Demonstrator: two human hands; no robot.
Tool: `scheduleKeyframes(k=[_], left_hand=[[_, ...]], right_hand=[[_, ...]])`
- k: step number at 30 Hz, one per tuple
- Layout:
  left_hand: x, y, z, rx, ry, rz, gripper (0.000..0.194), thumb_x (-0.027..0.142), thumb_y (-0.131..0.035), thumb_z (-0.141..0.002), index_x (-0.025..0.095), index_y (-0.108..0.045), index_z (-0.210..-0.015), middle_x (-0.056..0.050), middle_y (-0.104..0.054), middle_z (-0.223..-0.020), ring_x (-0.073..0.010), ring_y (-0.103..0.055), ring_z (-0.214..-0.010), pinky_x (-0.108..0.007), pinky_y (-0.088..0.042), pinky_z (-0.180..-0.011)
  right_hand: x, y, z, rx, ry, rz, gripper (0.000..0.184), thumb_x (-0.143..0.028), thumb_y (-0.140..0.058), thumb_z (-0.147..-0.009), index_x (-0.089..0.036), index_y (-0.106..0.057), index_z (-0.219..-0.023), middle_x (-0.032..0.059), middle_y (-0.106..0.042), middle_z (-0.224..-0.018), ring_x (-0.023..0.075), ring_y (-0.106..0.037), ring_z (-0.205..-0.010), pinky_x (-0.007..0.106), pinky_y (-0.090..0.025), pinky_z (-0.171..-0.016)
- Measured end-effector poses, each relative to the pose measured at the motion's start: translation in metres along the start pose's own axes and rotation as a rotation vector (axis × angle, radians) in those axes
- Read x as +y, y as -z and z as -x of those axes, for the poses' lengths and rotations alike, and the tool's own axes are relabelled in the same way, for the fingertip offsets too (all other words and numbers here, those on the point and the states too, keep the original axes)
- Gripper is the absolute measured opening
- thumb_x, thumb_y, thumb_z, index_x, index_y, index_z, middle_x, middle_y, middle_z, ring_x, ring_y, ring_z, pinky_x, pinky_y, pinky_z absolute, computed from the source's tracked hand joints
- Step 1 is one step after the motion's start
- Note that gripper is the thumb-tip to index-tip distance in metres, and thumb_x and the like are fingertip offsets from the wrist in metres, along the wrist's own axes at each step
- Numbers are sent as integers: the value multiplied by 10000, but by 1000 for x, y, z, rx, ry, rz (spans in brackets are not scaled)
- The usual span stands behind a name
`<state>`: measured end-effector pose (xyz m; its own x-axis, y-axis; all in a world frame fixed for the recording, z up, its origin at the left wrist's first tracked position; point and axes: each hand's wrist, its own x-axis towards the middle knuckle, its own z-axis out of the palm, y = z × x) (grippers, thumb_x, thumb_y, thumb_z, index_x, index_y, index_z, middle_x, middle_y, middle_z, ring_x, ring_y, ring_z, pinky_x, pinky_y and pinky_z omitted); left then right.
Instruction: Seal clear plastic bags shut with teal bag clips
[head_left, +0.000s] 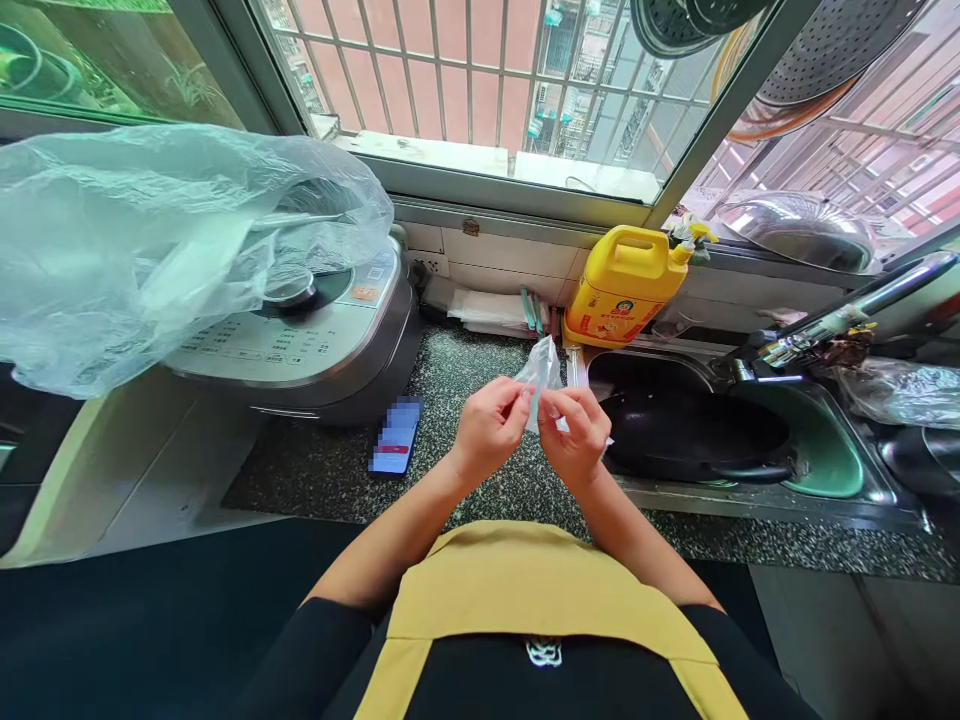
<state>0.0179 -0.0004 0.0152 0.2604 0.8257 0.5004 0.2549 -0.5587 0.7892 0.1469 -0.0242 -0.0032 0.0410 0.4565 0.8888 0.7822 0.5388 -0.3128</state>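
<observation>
Over the speckled counter (465, 360), my left hand (491, 425) and my right hand (574, 430) are close together, thumbs and forefingers pinched. Between and behind them shows a clear, crumpled plastic bag (547, 365). Both pinches appear to be on the bag's near edge, though the fingers partly hide it. To the left of my left hand a phone (396, 437) lies on the counter, its screen lit. A yellow jug (622, 285) with a pump top stands beyond my right hand.
A rice cooker (315, 350) stands at left, partly under a large clear plastic bag (150, 240). On the right, a black wok (690, 435) sits in the sink (885, 480) beneath the faucet (855, 310). Folded plastic bags (487, 308) lie by the tiled wall.
</observation>
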Motion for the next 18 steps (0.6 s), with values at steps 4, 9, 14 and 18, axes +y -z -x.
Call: scheduleKeyframes(k=[4,9,14,18], left_hand=[[3,0,0,-7,-26,-59,272,217,-444,-890,166,-576,-657,-20,-582,-639,-122,-524,-613,-242,-433,-594],[5,-2,1,-30,-39,-147,272,197,-402,-896,165,-541,-665,-27,-565,-660,-128,-509,-626,-248,-433,-607],[8,-3,2,-38,-107,-206,244,223,-397,-887,166,-533,-692,-33,-558,-670,-140,-511,-639,-254,-438,-607],[8,-4,1,-11,-130,-238,268,243,-404,-895,172,-512,-660,-21,-534,-630,-135,-506,-612,-245,-426,-576]], right_hand=[[2,-4,0,-3,78,141,191,-115,-614,-798,-220,-642,-956,9,-612,-711,112,-561,-595,244,-410,-554],[3,-6,3,-50,67,235,196,-183,-569,-843,-245,-683,-990,20,-626,-714,123,-566,-599,282,-372,-594],[1,-7,4,-83,44,251,290,-208,-505,-874,-252,-628,-1133,45,-630,-777,153,-571,-659,311,-356,-631],[-8,-10,7,-94,30,238,420,-189,-470,-884,-245,-496,-1299,63,-620,-818,188,-572,-731,336,-383,-682]])
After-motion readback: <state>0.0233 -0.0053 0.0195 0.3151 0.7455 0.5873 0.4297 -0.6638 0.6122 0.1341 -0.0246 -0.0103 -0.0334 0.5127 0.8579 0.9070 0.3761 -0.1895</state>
